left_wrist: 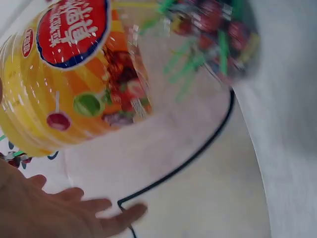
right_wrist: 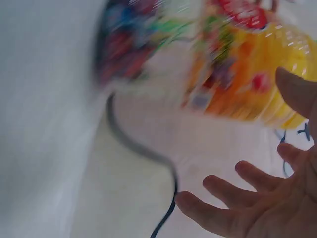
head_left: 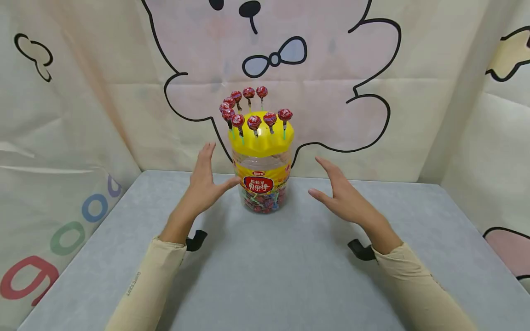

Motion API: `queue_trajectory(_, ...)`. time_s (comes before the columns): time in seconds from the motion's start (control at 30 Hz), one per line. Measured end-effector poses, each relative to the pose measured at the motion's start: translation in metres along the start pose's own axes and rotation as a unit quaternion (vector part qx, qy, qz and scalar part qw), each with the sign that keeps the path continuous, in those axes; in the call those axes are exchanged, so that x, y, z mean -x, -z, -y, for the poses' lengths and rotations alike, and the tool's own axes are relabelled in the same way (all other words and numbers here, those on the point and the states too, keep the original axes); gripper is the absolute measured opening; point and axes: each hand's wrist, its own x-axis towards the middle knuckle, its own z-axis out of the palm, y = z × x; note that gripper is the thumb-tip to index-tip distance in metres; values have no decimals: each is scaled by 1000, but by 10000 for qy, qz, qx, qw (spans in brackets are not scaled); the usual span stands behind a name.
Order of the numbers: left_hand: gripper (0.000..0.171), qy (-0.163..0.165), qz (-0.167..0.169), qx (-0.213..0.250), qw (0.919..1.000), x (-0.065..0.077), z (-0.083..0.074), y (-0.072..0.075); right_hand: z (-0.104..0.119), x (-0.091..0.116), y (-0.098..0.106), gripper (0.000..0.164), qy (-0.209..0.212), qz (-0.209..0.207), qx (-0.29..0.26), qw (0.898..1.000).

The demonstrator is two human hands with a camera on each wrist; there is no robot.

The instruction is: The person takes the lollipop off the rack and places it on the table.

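A clear plastic jar [head_left: 267, 162] with a yellow lid [head_left: 261, 145] stands upright at the back of the table, wrapped lollipops showing through its lower wall. Around the lid several red-wrapped lollipops [head_left: 254, 122] stand on their sticks. To the jar's left is my left hand [head_left: 203, 186], fingers extended and thumb tip overlapping the label's edge in the head view. My right hand [head_left: 348, 197] hovers to the right, spread and apart from the jar. Both wrist views show the label [left_wrist: 74, 74] close by, with straight fingers [right_wrist: 223, 191] beside it and nothing in either palm.
The grey table [head_left: 269, 276] ends just behind the jar at a hanging cloth [head_left: 414, 115] printed with a cartoon figure. More printed cloth [head_left: 49, 128] hangs along the left and right sides. Black straps [head_left: 196, 240] stick out at both wrists.
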Motion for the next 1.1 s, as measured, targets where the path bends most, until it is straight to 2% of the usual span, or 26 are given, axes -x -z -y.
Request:
queue_trajectory(0.07, 112, 29, 44, 582, 9983, -7, -5, 0, 16, -15, -2, 89, -77, 34, -411, 9991)
queue_trajectory(0.17, 111, 73, 214, 1317, 9910, -15, -7, -7, 36, -32, -8, 93, -176, -39, -918, 9956)
queue_trajectory(0.3, 110, -120, 228, 1847, 9825, -18, -6, -15, 52, -47, -16, 95, -308, -157, -1771, 9836)
queue_trajectory(0.4, 110, -246, 266, 2051, 9781, -18, -6, -19, 56, -53, -22, 95, -390, -175, -2291, 9725)
queue_trajectory(0.5, 109, -213, 313, 2210, 9745, -21, -8, -23, 55, -56, -26, 100, -393, -197, -2334, 9714)
queue_trajectory(0.6, 110, -142, 321, 2368, 9709, -24, -11, -29, 53, -57, -29, 103, -384, -319, -2122, 9759)
queue_trajectory(0.77, 111, -55, 159, 2574, 9662, -25, -9, -37, 55, -58, -36, 104, -327, -626, -2070, 9758)
queue_trajectory(1.1, 113, -142, -215, 2441, 9694, -23, -18, -32, 55, -62, -40, 105, -95, -913, -2254, 9699)
